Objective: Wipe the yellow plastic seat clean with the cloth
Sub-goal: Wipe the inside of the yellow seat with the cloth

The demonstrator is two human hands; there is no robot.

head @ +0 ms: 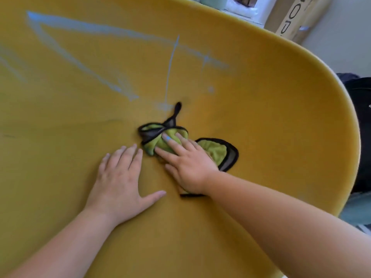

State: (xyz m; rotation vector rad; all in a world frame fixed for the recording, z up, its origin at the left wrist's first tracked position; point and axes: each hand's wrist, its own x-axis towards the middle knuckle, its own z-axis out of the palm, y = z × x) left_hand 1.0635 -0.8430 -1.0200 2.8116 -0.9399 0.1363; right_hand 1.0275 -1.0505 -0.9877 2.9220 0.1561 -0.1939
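Observation:
The yellow plastic seat [261,109] fills most of the view. Pale blue streak marks [84,63] run across its far left and middle. A green cloth with black edging [215,150] lies bunched near the seat's centre. My right hand [186,163] presses flat on top of the cloth, fingers straight and spread. My left hand [120,181] rests flat on the bare seat just left of the cloth, fingers straight, thumb out, its fingertips close to the cloth's edge.
The seat's curved rim [329,93] runs along the right side. Beyond it stand a cardboard box [293,19] and white items [243,9] at the top. Dark fabric [361,121] lies off the right edge.

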